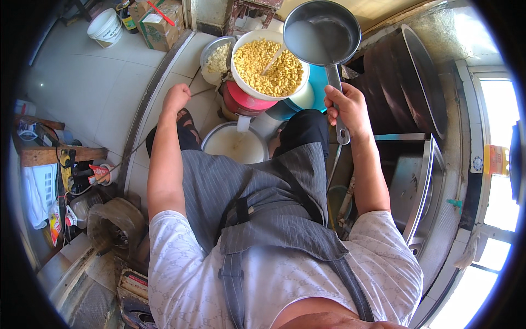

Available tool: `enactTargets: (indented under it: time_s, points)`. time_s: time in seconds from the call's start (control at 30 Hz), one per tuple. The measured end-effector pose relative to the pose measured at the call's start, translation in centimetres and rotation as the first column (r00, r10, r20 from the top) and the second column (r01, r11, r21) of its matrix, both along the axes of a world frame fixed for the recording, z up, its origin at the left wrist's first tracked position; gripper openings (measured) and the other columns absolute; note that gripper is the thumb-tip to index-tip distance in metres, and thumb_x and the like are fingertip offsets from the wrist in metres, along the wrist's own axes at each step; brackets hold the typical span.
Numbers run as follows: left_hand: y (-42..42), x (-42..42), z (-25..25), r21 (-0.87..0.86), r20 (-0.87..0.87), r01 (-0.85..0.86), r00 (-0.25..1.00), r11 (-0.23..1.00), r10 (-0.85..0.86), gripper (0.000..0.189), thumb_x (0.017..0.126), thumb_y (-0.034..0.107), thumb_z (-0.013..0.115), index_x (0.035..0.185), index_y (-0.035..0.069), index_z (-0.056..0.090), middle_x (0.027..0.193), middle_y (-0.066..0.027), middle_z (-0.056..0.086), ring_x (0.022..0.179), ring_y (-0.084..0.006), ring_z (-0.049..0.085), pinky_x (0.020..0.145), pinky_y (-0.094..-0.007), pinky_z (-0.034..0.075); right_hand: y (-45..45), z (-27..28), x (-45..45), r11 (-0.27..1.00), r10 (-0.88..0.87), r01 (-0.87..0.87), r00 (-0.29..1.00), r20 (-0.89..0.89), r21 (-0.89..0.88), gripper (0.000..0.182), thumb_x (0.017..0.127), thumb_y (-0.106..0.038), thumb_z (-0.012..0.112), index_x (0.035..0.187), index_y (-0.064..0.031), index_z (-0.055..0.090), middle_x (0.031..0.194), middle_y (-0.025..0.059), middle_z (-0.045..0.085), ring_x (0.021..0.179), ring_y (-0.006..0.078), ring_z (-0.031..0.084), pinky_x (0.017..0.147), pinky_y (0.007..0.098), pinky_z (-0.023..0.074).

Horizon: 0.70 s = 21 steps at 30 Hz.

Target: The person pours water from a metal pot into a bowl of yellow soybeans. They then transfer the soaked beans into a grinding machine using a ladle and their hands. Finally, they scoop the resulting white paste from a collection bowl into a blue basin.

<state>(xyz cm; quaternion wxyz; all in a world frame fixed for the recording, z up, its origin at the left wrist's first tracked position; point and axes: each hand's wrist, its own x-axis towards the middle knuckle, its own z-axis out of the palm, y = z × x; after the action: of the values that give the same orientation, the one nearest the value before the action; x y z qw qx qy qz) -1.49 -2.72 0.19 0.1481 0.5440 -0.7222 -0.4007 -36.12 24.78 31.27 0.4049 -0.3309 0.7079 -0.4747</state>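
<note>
My right hand (348, 107) grips the handle of a metal saucepan (322, 35), tilted so that a thin stream of cloudy liquid runs onto soaked soybeans (267, 68). The beans fill a white hopper (306, 84) on a red grinding machine (246, 98). From the machine's white spout (243, 123), a metal basin (205, 135) of milky liquid stands just below. Left of the hopper, a metal bowl (204, 51) holds pale crumbly pulp (218, 59). A blue bucket (318, 84) with whitish liquid is at the right. My left hand (177, 97) is closed, apparently empty, left of the machine.
A stainless steel sink (427, 185) and a large dark round vessel (394, 82) are at my right. A raised sill (154, 86) crosses the floor at my left. Beyond it stand a white bucket (104, 28) and a cardboard box (162, 28). A cable trails near my left foot.
</note>
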Motion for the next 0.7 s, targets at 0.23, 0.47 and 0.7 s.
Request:
enactTargets:
  time_s: [0.23,0.47,0.7]
  points:
    - [-0.4,0.5,-0.5,0.016,-0.001,-0.024,1.000,1.000,0.024,0.011,0.079,0.009,0.062,0.081,0.008,0.073,0.081,-0.0151,0.073,0.080,-0.0299,0.071,0.074,-0.0415,0.054,-0.3,0.3,0.5,1.000,-0.017,0.017,1.000,-0.015,0.015,0.024,0.101,-0.017,0.066,0.086,-0.0004,0.057,0.070,0.0039,0.057,0.047,0.0063,0.049,0.041,0.0228,0.0437]
    - [0.2,0.3,0.3,0.006,0.015,-0.013,1.000,1.000,0.013,0.011,0.081,0.011,0.063,0.084,0.006,0.073,0.083,-0.0165,0.073,0.082,-0.0319,0.071,0.075,-0.0420,0.054,0.0,-0.6,0.3,1.000,-0.007,0.007,1.000,-0.017,0.007,0.025,0.101,-0.018,0.067,0.087,0.0000,0.057,0.070,0.0043,0.057,0.047,0.0067,0.050,0.041,0.0231,0.0441]
    - [0.0,0.3,0.0,0.010,0.034,0.000,0.999,1.000,0.000,0.012,0.081,0.010,0.061,0.082,0.007,0.073,0.082,-0.0158,0.073,0.082,-0.0320,0.071,0.075,-0.0421,0.053,0.0,-0.5,0.7,1.000,-0.012,0.013,0.999,-0.047,0.020,0.026,0.100,-0.019,0.068,0.087,0.0002,0.057,0.069,0.0039,0.057,0.047,0.0068,0.051,0.041,0.0235,0.0447]
